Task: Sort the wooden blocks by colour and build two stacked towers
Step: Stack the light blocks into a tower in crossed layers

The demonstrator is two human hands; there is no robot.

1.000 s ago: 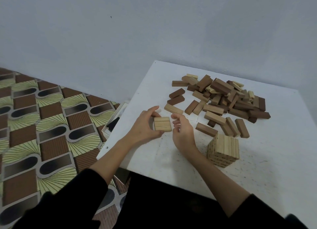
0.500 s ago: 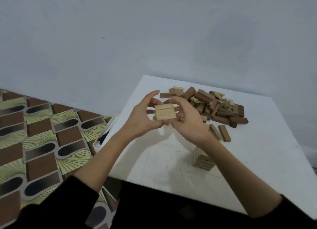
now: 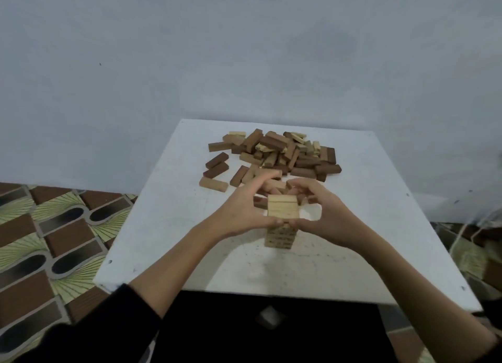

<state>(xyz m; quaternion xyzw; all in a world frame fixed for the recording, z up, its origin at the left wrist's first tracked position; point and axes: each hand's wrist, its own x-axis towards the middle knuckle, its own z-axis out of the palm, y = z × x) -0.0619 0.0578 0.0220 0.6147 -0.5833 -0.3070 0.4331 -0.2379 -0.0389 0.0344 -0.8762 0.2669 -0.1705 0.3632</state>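
Observation:
A tower of light wooden blocks (image 3: 279, 237) stands near the middle of the white table (image 3: 168, 227). A flat layer of light blocks (image 3: 283, 206) sits at its top, held from both sides. My left hand (image 3: 244, 210) grips the layer's left side and my right hand (image 3: 323, 213) its right side, thumbs meeting at the front edge. Whether the layer rests on the tower or hovers just above it is hidden by my thumbs. A loose heap of dark and light blocks (image 3: 277, 153) lies at the far side of the table.
A single light block (image 3: 213, 184) and two dark blocks (image 3: 216, 165) lie left of the heap. The table's left edge drops to a patterned floor (image 3: 40, 240). A grey wall stands close behind the table.
Both hands carried the light layer from the table's left side, up and across to the right, and brought it down onto the top of the light tower. The camera tilted and shifted.

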